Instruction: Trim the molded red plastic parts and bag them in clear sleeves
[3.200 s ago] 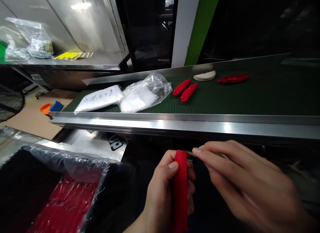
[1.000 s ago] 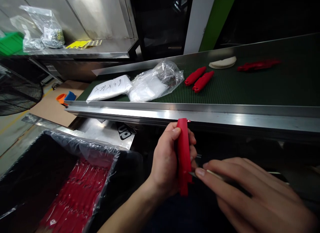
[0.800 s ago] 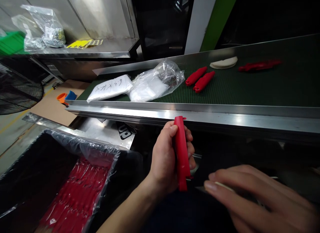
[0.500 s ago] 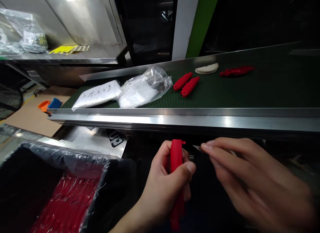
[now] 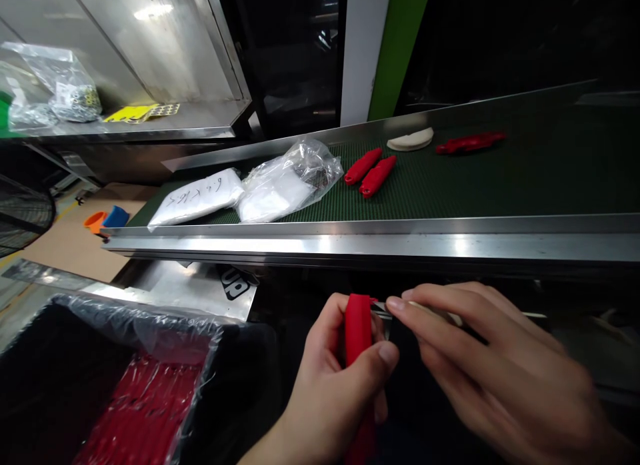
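My left hand [image 5: 335, 392] is wrapped round a long red plastic part [image 5: 358, 332], held upright in front of me below the conveyor rail. My right hand [image 5: 490, 365] pinches a thin metal blade [image 5: 383, 309] whose tip touches the top end of that red part. On the green conveyor belt [image 5: 500, 185] lie two red parts side by side [image 5: 370, 172], a third red part [image 5: 470, 142] further right, and a pale curved piece [image 5: 410, 140].
Two plastic bags [image 5: 245, 192] lie on the belt's left end. A black bin lined with clear plastic [image 5: 125, 378] at lower left holds several red parts. A steel shelf [image 5: 150, 118] with bags stands at upper left; a fan guard [image 5: 20, 212] is at far left.
The red part was turned in my left hand. My right hand with the blade went from the part's lower end up to its top end.
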The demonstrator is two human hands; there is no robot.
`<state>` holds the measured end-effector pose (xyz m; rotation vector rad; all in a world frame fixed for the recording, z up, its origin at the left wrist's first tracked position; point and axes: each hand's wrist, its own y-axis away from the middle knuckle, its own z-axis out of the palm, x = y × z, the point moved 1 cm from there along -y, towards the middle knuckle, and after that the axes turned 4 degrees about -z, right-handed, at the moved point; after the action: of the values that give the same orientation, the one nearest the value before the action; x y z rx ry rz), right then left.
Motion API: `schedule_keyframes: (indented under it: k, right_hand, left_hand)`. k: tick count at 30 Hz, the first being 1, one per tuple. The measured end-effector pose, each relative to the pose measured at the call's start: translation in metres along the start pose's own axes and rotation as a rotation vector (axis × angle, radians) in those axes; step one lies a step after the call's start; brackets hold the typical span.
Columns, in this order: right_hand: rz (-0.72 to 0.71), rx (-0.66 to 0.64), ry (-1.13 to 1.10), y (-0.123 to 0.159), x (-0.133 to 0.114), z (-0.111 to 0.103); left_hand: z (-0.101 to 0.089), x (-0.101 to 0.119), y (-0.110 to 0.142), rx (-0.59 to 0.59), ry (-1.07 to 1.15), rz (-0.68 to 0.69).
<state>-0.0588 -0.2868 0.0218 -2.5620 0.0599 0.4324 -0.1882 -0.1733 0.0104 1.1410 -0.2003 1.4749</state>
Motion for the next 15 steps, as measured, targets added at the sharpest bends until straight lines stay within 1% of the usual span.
schedule_keyframes:
  k: [2,4,6,9,11,13,15]
  right_hand:
    - [0.022,0.012,0.023,0.001,0.003,-0.001]
    - [0.062,0.053,0.02,0.002,0.006,-0.004]
    - [0.096,0.108,-0.024,0.003,0.006,-0.006]
    - [0.091,0.123,-0.101,0.004,0.0,-0.007]
    - [0.074,0.134,-0.138,0.005,-0.006,-0.004]
    - [0.061,0.153,-0.164,0.005,-0.011,-0.001]
    - [0.068,0.142,-0.171,0.006,-0.014,0.002]
  left_hand:
    - [-0.001,-0.001,0.0,-0.029,0.007,-0.004]
    - [-0.002,-0.002,-0.001,-0.095,0.062,-0.007]
    - [-0.002,-0.004,-0.003,-0.182,0.171,-0.014]
    - [-0.002,-0.006,-0.005,-0.307,0.361,-0.007]
    - [-0.001,-0.007,-0.005,-0.373,0.442,-0.015]
    - [0.0,-0.007,-0.003,-0.385,0.485,-0.043]
    - [0.001,-0.007,-0.001,-0.365,0.506,-0.076]
